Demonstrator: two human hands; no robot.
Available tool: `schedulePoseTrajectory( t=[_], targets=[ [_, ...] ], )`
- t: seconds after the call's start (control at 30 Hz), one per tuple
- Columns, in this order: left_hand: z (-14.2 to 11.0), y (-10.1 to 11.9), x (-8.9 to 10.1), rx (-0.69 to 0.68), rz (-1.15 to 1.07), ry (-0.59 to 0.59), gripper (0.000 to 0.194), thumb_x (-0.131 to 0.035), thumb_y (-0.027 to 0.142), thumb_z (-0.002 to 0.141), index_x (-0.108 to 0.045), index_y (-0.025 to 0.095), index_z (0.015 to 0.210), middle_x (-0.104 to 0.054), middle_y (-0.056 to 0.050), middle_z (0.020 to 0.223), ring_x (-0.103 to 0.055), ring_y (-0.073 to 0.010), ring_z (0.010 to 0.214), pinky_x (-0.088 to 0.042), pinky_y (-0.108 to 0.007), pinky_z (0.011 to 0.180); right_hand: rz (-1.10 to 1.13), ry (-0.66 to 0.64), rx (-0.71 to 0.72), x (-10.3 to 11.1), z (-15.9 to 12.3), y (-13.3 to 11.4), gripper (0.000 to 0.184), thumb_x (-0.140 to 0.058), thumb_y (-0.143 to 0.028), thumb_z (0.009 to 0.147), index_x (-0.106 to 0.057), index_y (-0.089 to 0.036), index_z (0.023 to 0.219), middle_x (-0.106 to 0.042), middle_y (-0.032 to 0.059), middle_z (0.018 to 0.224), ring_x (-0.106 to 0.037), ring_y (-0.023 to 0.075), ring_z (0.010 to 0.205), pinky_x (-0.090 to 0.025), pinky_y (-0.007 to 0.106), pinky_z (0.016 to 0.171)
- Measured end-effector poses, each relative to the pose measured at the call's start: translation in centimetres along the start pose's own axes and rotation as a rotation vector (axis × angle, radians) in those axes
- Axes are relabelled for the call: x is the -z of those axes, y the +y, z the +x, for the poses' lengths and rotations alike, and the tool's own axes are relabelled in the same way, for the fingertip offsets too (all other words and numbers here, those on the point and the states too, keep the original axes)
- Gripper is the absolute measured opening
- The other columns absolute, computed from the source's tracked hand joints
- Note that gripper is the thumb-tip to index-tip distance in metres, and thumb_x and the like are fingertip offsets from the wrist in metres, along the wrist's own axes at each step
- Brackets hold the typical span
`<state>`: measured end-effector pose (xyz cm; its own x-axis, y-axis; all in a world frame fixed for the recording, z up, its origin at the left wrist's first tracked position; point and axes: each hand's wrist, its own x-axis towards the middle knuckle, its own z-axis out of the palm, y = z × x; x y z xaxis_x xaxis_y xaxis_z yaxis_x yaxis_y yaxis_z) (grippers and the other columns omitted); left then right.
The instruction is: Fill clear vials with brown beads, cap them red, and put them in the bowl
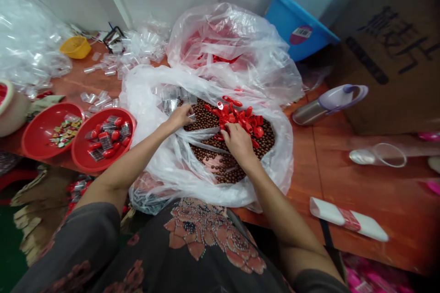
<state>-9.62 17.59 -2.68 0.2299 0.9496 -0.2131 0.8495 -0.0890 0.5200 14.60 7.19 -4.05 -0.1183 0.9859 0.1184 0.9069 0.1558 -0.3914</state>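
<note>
I'm seeing the left hand [180, 117] pinching clear plastic [191, 117] while the right hand [238, 142] is pressing onto red plastic pieces [240, 121] (brown beads [202, 116] lying beneath).

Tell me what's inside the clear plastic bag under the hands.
The clear plastic bag holds brown beads with red plastic pieces heaped on them. Its folds, the left hand and right hand hide the rest.

Seen from above, a person's left hand [180, 118] works at the inner edge of a clear plastic bag [206, 190] holding small brown beads [202, 116], while the right hand [239, 143] touches a heap of red plastic pieces [242, 121] lying on them, with two red bowls [37, 130] on a reddish wooden table [319, 183] to the left.
</note>
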Motion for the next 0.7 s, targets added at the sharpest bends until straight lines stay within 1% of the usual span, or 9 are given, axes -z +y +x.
schedulePoseTrajectory(
  t=[0.1, 0.17, 0.23, 0.3, 0.33, 0.4, 0.5, 0.6, 0.7],
  targets=[
    [0.7, -0.7, 0.6, 0.023, -0.015, -0.117, 0.026, -0.079, 0.013, 0.059, -0.075, 0.016, 0.085, -0.072, -0.003, 0.083, -0.064, -0.0213, 0.083, -0.046, -0.029, 0.077, -0.005, 0.012, -0.032, -0.9, 1.4, -0.1, 0.04, -0.057, -0.038, 0.095, -0.059, -0.014, 0.127, -0.068, 0.0179, 0.113, -0.065, 0.0311, 0.103, -0.051, 0.038, 0.082],
    [1.1, -0.7, 0.5, 0.043, -0.058, -0.143, 0.026, -0.081, 0.012, 0.056, -0.077, 0.015, 0.082, -0.073, -0.004, 0.081, -0.065, -0.022, 0.082, -0.047, -0.029, 0.076, 0.078, 0.002, -0.037, -1.4, 1.8, 0.2, 0.038, -0.062, -0.034, 0.092, -0.061, -0.016, 0.126, -0.069, 0.0169, 0.114, -0.065, 0.0311, 0.104, -0.052, 0.039, 0.085],
    [1.5, -0.5, 0.0, 0.067, -0.111, -0.149, 0.029, -0.082, 0.01, 0.054, -0.079, 0.015, 0.082, -0.073, -0.004, 0.079, -0.065, -0.0213, 0.077, -0.049, -0.029, 0.074, 0.257, 0.03, -0.068, -1.8, 1.7, 0.8, 0.036, -0.065, -0.03, 0.089, -0.063, -0.018, 0.123, -0.071, 0.0144, 0.114, -0.066, 0.0299, 0.105, -0.051, 0.043, 0.092],
    [1.9, -0.5, -0.6, 0.102, -0.219, -0.172, 0.031, -0.083, 0.009, 0.054, -0.079, 0.014, 0.084, -0.072, -0.003, 0.074, -0.063, -0.0185, 0.068, -0.05, -0.029, 0.069, 0.52, 0.094, -0.15, -1.8, 1.0, 1.5, 0.038, -0.067, -0.033, 0.087, -0.064, -0.02, 0.122, -0.072, 0.0104, 0.11, -0.067, 0.0276, 0.101, -0.051, 0.045, 0.095],
    [2.0, -0.5, -0.9, 0.122, -0.307, -0.197, 0.032, -0.084, 0.01, 0.054, -0.079, 0.014, 0.086, -0.071, -0.003, 0.072, -0.062, -0.0168, 0.064, -0.051, -0.029, 0.066, 0.674, 0.124, -0.206, -1.7, 0.5, 1.8, 0.04, -0.068, -0.036, 0.085, -0.063, -0.022, 0.122, -0.073, 0.0082, 0.107, -0.068, 0.026, 0.098, -0.053, 0.045, 0.093],
    [2.2, -0.5, -1.7, 0.147, -0.486, -0.238, 0.032, -0.085, 0.012, 0.056, -0.078, 0.013, 0.087, -0.07, -0.002, 0.071, -0.059, -0.0139, 0.058, -0.051, -0.029, 0.061, 0.985, 0.154, -0.336, -1.2, -0.7, 2.2, 0.045, -0.072, -0.042, 0.081, -0.063, -0.025, 0.122, -0.072, 0.0043, 0.104, -0.069, 0.0227, 0.093, -0.057, 0.04, 0.084],
    [2.3, 0.3, -2.9, 0.132, -0.621, -0.241, 0.033, -0.085, 0.012, 0.056, -0.077, 0.012, 0.088, -0.069, -0.001, 0.07, -0.058, -0.0125, 0.056, -0.051, -0.028, 0.06, 1.352, 0.118, -0.501, -0.2, -2.7, 2.2, 0.053, -0.08, -0.042, 0.071, -0.061, -0.029, 0.118, -0.069, -0.0005, 0.102, -0.07, 0.0182, 0.087, -0.059, 0.031, 0.069],
    [2.4, 1.8, -4.2, 0.062, -0.648, -0.217, 0.033, -0.083, 0.011, 0.056, -0.077, 0.011, 0.088, -0.069, -0.001, 0.07, -0.059, -0.0129, 0.06, -0.05, -0.027, 0.062, 1.543, 0.071, -0.566, 0.6, -4.5, 1.9, 0.056, -0.087, -0.035, 0.063, -0.061, -0.031, 0.112, -0.067, -0.0049, 0.098, -0.071, 0.0158, 0.088, -0.061, 0.03, 0.074],
    [2.5, 3.0, -5.3, 0.007, -0.698, -0.183, 0.033, -0.083, 0.015, 0.055, -0.077, 0.01, 0.087, -0.068, 0.0, 0.071, -0.06, -0.0135, 0.065, -0.049, -0.027, 0.07, 1.571, 0.097, -0.621, 0.7, -5.7, 1.7, 0.05, -0.089, -0.032, 0.06, -0.064, -0.028, 0.103, -0.067, -0.0062, 0.089, -0.071, 0.0147, 0.085, -0.06, 0.031, 0.078]
  ],
)
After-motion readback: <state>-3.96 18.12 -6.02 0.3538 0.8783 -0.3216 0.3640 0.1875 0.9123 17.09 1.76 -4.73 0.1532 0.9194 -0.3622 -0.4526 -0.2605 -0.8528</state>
